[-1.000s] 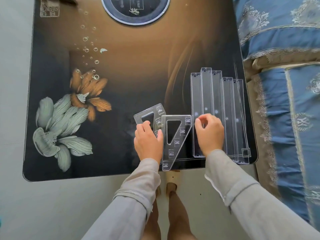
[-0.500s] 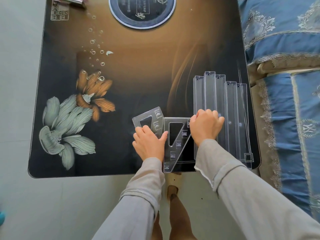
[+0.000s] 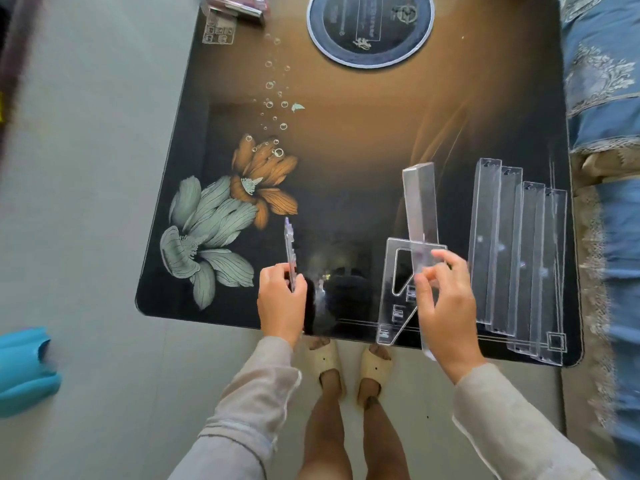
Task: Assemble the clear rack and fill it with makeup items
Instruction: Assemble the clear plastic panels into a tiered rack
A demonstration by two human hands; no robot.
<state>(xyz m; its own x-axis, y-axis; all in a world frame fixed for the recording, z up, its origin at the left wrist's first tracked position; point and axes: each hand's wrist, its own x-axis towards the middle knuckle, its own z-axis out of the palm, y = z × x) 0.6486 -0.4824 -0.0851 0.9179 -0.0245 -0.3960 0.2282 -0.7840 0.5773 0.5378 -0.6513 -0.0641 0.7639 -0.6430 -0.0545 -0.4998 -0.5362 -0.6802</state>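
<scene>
My left hand point(image 3: 281, 303) grips one clear triangular side panel point(image 3: 289, 251) stood on edge above the table. The second clear side panel point(image 3: 394, 299) lies flat near the table's front edge. My right hand point(image 3: 445, 306) holds a long clear tray strip point(image 3: 419, 206), lifted and angled over that flat panel. Several more clear tray strips point(image 3: 516, 251) lie side by side at the right of the dark glass table point(image 3: 346, 168). A few makeup tubes point(image 3: 239, 5) lie at the table's far left corner.
A round dark disc point(image 3: 370, 29) sits at the table's far middle. Blue patterned bedding point(image 3: 609, 133) runs along the right edge. A blue object point(image 3: 24, 368) lies on the floor at left. My slippered feet point(image 3: 349, 365) stand just under the front edge.
My left hand has lifted one side panel to the left and stood it on edge. My right hand has picked a tray strip out of the row and raised it.
</scene>
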